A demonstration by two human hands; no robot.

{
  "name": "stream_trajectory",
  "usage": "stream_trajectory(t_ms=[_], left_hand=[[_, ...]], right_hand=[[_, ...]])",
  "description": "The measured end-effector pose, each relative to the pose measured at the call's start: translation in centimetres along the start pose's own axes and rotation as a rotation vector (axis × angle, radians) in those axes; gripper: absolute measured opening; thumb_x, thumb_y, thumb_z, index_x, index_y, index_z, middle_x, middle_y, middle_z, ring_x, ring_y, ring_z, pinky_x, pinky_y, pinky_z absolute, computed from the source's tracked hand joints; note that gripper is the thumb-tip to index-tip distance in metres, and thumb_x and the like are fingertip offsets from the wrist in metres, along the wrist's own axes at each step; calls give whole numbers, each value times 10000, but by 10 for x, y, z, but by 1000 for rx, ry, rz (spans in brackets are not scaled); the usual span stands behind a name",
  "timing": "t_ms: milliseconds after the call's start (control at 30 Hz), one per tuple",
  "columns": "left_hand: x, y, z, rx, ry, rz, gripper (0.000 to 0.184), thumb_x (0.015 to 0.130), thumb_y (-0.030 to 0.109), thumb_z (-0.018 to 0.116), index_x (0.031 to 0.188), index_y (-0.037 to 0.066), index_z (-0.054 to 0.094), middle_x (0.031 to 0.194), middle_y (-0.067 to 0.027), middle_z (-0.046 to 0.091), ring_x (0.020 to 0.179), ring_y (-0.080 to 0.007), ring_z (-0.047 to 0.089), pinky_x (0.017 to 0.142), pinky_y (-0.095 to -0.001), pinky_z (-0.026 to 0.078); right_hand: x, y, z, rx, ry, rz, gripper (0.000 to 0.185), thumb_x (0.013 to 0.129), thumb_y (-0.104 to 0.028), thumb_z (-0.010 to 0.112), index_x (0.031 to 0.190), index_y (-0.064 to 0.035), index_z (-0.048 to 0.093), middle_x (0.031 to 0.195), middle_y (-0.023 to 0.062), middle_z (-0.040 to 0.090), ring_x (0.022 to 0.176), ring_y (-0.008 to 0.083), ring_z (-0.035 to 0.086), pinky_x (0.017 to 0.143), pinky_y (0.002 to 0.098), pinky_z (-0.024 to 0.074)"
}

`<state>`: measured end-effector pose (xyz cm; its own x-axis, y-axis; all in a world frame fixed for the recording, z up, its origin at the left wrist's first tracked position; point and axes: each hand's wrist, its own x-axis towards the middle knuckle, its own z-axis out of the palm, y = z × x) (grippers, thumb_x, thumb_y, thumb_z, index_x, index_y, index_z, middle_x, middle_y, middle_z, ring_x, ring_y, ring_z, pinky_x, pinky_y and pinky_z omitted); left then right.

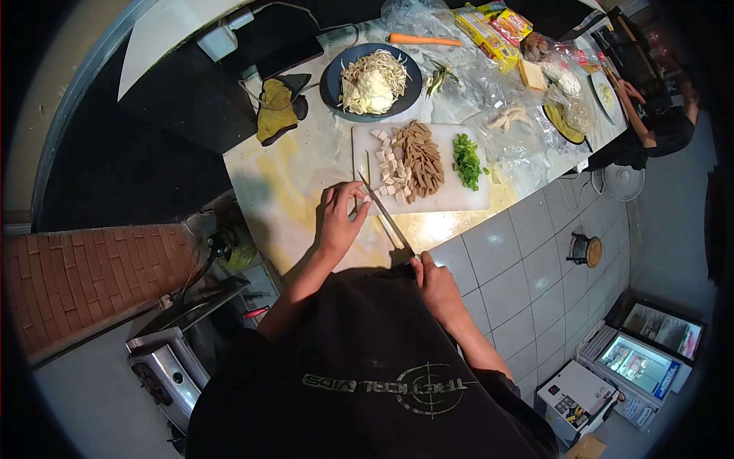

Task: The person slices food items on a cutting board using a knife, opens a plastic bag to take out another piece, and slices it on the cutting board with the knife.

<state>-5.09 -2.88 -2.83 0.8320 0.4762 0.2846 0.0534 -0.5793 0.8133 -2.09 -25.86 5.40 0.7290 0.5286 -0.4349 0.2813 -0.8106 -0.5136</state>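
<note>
A white cutting board [459, 200] lies on the table. On it are pale cubes that look like tofu [391, 170], a pile of sliced brown pieces [423, 161] and chopped green onion [466, 162]. My right hand [434, 281] is closed round the handle of a knife [387, 215], whose blade slants up and left over the board's near left corner. Beside the blade tip, my left hand [342, 220] has bent fingers closed on a small pale piece [367, 200]. Most of that piece is hidden by the fingers.
Behind the board stands a dark plate [330, 90] with bean sprouts and shredded cabbage. A carrot [424, 39], plastic bags and yellow packets [489, 37] lie farther back. Yellow-black gloves [277, 113] rest at the left edge. Another person's arm [638, 115] reaches in at right.
</note>
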Motion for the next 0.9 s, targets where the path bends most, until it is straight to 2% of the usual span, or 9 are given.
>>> stream_trajectory(t_ms=[267,467,667,767,833,900], left_hand=[[-1,0,0,-19,6,-34,453,797,10,738,1214,58,567,925,-63,641,935,-280,565,881,-388,471],[0,4,-1,96,35,12,429,791,29,753,1184,63,584,946,-65,672,912,-252,604,843,-378,493],[8,4,3,119,7,34,416,803,26,746,1184,63,581,958,-69,670,919,-251,601,848,-383,489],[15,9,0,66,-27,8,416,803,28,750,1182,62,580,953,-73,673,920,-248,603,843,-381,492],[16,11,-3,58,-50,5,426,797,37,762,1181,58,578,976,-84,659,922,-249,603,836,-372,495],[16,18,-8,54,-9,-7,441,791,48,772,1186,51,575,1035,-89,629,951,-250,599,834,-375,496]], right_hand=[[12,4,14,-125,-10,56,390,1051,-399,423,1024,-16,497,718,312,643,721,517,646,612,582,524],[16,9,17,-154,72,-37,376,1051,-397,429,1021,-28,494,665,290,629,664,504,638,577,577,520],[-1,6,-7,-59,136,-85,344,1043,-362,472,989,-23,484,611,282,598,598,506,600,526,584,481],[-3,7,-21,87,186,-73,349,1043,-343,484,972,-2,488,625,302,585,630,531,580,543,594,454],[-4,12,-31,193,238,23,356,1042,-331,490,973,18,498,647,327,573,677,546,571,579,594,435],[-3,25,-37,195,293,18,357,1044,-327,488,998,27,507,663,328,577,701,545,575,605,579,436]])
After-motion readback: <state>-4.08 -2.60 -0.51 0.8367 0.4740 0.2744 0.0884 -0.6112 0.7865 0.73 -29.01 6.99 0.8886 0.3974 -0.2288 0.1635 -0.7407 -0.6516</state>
